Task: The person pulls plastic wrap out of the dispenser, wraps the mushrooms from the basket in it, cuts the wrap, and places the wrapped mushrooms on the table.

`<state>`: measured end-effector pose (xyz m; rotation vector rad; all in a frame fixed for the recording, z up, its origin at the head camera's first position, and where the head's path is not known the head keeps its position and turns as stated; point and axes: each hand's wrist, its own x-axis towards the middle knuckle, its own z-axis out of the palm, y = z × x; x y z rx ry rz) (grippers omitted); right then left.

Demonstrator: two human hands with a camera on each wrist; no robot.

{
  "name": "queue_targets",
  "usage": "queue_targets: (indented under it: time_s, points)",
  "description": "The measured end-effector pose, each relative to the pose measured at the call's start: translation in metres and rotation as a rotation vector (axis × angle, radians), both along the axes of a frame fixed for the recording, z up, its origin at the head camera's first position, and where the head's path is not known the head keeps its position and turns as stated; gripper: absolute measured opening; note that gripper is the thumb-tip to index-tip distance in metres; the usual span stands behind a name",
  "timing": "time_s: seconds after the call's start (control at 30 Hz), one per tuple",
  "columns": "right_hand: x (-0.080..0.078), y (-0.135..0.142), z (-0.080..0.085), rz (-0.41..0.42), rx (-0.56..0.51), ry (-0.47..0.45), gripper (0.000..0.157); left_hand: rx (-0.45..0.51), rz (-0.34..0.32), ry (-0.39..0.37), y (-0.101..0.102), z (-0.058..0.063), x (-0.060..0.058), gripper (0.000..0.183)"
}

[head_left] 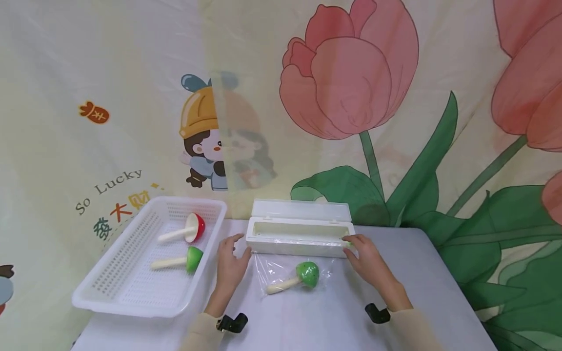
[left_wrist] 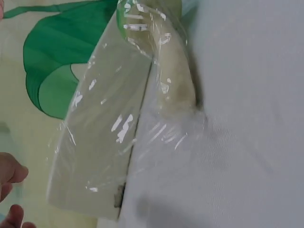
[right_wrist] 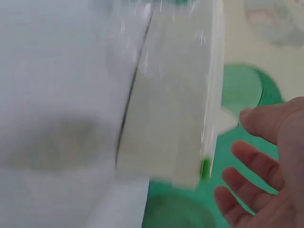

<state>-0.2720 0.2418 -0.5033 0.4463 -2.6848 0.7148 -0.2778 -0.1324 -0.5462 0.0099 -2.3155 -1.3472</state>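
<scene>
A white lidded box (head_left: 281,247) stands at the back of the table, its lid (head_left: 303,210) raised behind it. In front lies a clear plastic bag (head_left: 265,270) holding a green mushroom-shaped toy (head_left: 307,274) with a pale handle. Part of the bag reaches over the box's front, with a small green piece (right_wrist: 205,168) near the box's right end. My left hand (head_left: 231,261) is beside the box's left end, fingers loosely bent and holding nothing. At the right end is my right hand (head_left: 368,259), fingers spread and relaxed; the right wrist view shows them apart from the box.
To the left stands a white perforated basket (head_left: 131,312) containing a red mushroom-shaped toy (head_left: 198,228) and another green one (head_left: 193,259). A patterned curtain (head_left: 246,39) with tulips hangs directly behind the table (head_left: 307,326).
</scene>
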Motion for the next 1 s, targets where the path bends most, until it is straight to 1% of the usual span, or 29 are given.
queue_targets:
  time_s: [0.07,0.1,0.17,0.23,0.3,0.37,0.43,0.5,0.6,0.77,0.87,1.0]
  points:
    - [0.009,-0.013,-0.005,0.020,-0.033,0.027,0.034,-0.022,-0.029,0.057,0.007,0.004,0.011,0.037]
    - [0.013,-0.019,-0.007,0.036,-0.053,0.026,0.035,-0.036,-0.060,0.068,0.010,0.005,0.017,0.034]
    - [0.021,-0.032,-0.012,0.069,-0.088,0.007,0.038,-0.059,-0.141,0.072,0.016,0.006,0.027,0.032]
    - [0.025,-0.043,-0.017,0.109,-0.129,-0.018,0.039,-0.076,-0.225,0.053,0.022,0.005,0.036,0.032]
    - [0.028,-0.051,-0.023,0.137,-0.160,-0.016,0.040,-0.096,-0.296,0.042,0.027,0.002,0.043,0.032]
    - [0.029,-0.059,-0.028,0.156,-0.197,0.004,0.041,-0.132,-0.355,0.048,0.031,-0.002,0.048,0.032]
    - [0.030,-0.065,-0.032,0.159,-0.232,0.020,0.042,-0.184,-0.397,0.055,0.034,-0.007,0.051,0.033]
    - [0.032,-0.070,-0.036,0.150,-0.265,0.019,0.043,-0.242,-0.423,0.062,0.036,-0.013,0.054,0.035]
    - [0.034,-0.077,-0.042,0.117,-0.315,-0.003,0.045,-0.290,-0.425,0.050,0.038,-0.022,0.058,0.039]
    - [0.039,-0.085,-0.051,0.069,-0.398,-0.034,0.045,-0.273,-0.381,0.014,0.039,-0.030,0.064,0.041]
    - [0.040,-0.088,-0.057,0.071,-0.433,-0.041,0.046,-0.264,-0.362,-0.011,0.041,-0.032,0.065,0.040]
    - [0.039,-0.090,-0.066,0.090,-0.432,-0.018,0.047,-0.274,-0.340,-0.021,0.045,-0.032,0.065,0.040]
